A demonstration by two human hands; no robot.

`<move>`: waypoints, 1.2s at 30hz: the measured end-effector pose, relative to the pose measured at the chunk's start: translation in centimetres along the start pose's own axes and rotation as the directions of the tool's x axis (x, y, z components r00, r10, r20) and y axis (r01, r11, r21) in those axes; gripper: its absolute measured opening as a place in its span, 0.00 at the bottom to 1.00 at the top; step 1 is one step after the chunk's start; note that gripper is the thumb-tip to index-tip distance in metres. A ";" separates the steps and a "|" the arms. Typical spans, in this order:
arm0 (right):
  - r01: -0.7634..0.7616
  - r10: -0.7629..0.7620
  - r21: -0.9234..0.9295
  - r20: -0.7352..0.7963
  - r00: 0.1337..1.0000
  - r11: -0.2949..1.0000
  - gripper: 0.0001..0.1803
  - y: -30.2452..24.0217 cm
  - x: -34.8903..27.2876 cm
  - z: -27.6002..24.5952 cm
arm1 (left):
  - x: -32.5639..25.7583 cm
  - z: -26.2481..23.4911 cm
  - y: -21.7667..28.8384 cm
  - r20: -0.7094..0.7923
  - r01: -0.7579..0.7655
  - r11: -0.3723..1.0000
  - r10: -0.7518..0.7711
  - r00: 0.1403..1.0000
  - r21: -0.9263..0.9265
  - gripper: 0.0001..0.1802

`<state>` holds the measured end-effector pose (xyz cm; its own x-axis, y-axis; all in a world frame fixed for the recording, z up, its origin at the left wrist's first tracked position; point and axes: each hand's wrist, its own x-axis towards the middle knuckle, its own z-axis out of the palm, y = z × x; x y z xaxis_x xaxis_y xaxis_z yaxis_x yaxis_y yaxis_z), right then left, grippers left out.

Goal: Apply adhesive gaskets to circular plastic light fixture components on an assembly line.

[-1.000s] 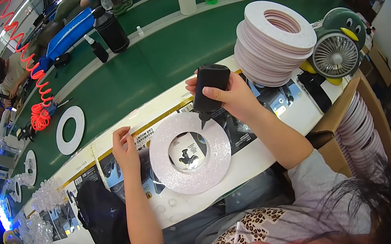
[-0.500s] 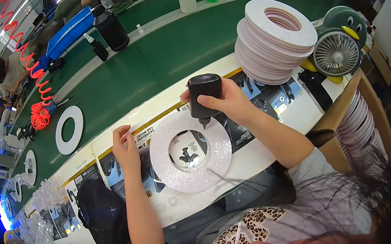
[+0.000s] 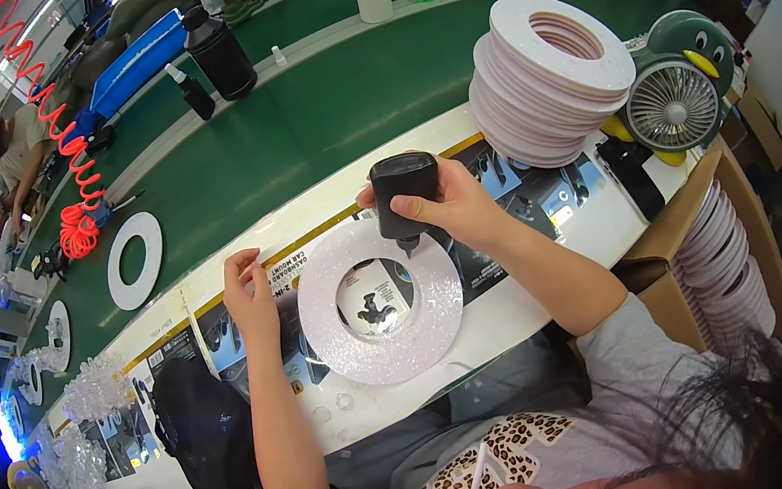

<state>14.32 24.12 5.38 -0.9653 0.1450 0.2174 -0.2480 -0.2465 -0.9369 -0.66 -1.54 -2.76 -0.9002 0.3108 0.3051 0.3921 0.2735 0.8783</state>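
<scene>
My right hand (image 3: 454, 203) is wrapped round a black squeeze bottle (image 3: 404, 184), held upside down with its nozzle pointing at the upper right part of a speckled white ring (image 3: 336, 339). Whether the tip touches the ring I cannot tell. That ring lies flat on the worktop before me, and printed card shows through its hole. To its left, my left hand (image 3: 247, 284) rests with loosely bent fingers apart and nothing in them. A tall stack of similar white rings (image 3: 546, 100) stands to the right, beyond my right hand.
A penguin-shaped fan (image 3: 678, 100) stands right of the stack. Below it, a cardboard box (image 3: 656, 291) holds many rings. Another white ring (image 3: 116, 276) lies on the green conveyor belt (image 3: 319, 103). Clear plastic pieces (image 3: 94, 390) and a black cloth-like item (image 3: 201, 425) lie left.
My right hand and the squeeze bottle have shifted slightly left over the ring. The ring on the green belt has slid a little left. My left hand has barely moved.
</scene>
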 end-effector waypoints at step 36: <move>0.041 -0.042 -0.033 -0.023 0.999 0.999 0.23 -0.1 0.0 -0.1 | 0.0 0.1 -0.1 -0.006 0.014 1.000 -0.014 1.000 0.004 0.10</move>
<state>14.32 24.24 5.40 -0.9520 0.1770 0.2498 -0.2843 -0.2082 -0.9359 -0.67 -1.49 -2.90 -0.9065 0.3020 0.2951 0.3804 0.2811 0.8811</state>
